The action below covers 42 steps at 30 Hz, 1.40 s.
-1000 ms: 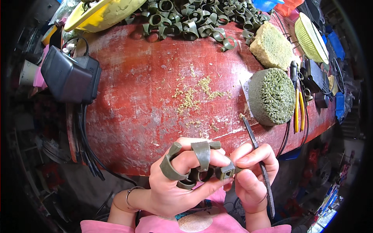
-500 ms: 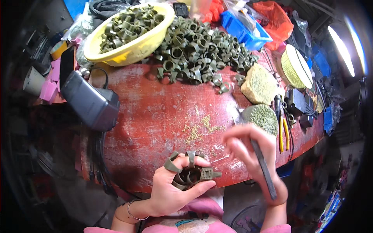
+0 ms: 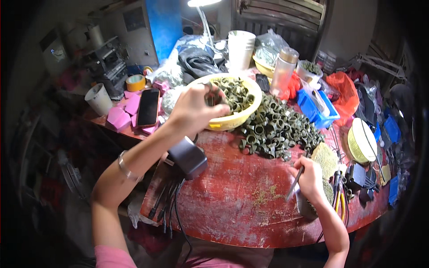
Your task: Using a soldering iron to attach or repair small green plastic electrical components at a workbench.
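My left hand [image 3: 193, 108] is stretched out over the near rim of a yellow bowl [image 3: 241, 117] full of dark green rings, with its fingers closed on several of those rings. My right hand [image 3: 307, 177] rests on the red table [image 3: 232, 201] and grips a thin metal tool [image 3: 296, 181] that points down and left. A loose heap of green rings [image 3: 277, 127] lies on the table just beyond my right hand. A round green scouring pad [image 3: 325, 157] lies to the right of that hand.
A black box [image 3: 190, 157] with cables sits at the table's left edge. A phone [image 3: 148, 107] lies on pink blocks at the left. A blue tray [image 3: 318, 107], a clear jar [image 3: 284, 73], white cups [image 3: 240, 49], a yellow round lid [image 3: 360, 140] and pliers [image 3: 340, 196] crowd the back and right.
My left hand, which held rings near my body, has reached forward to the yellow bowl. My right hand has moved apart from it to the right with the tool. The view has tilted up.
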Motion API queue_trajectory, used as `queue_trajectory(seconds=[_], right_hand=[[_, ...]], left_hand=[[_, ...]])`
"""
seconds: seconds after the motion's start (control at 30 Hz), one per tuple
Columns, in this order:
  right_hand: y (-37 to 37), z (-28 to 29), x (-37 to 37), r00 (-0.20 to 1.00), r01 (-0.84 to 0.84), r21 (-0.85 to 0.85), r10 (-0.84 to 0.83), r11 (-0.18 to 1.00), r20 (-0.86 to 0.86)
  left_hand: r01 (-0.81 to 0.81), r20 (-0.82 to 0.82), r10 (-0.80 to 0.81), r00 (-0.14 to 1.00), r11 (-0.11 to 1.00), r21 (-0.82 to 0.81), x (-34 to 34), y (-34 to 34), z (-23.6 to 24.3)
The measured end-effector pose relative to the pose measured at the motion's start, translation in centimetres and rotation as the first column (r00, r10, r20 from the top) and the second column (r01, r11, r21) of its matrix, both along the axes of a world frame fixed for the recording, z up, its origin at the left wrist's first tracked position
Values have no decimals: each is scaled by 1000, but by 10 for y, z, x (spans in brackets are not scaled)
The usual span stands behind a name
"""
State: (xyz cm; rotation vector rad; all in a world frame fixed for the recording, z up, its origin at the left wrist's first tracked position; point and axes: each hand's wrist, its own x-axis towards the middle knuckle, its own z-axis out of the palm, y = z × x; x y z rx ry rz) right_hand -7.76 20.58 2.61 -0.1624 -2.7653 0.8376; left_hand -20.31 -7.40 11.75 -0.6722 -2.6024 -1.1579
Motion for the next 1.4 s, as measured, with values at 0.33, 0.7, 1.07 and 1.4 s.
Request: queue_trajectory(seconds=[0.33, 0.7, 1.07, 1.4], right_hand=[[-13, 37, 64, 990, -37, -5, 36, 999, -133], [-17, 35, 97, 983, -81, -450, -4, 889, -185], [-53, 29, 112, 927, -350, -533, 200, 770, -318], [-53, 3, 137, 945, -308, -743, 102, 595, -310]], left_hand=[[-246, 158, 297, 942, 928, -279, -146, -29, -31], [-197, 154, 264, 952, 915, -351, -58, -10, 21], [361, 298, -503, 811, 832, 421, 179, 63, -58], [-81, 468, -686, 557, 516, 853, 205, 73, -91]])
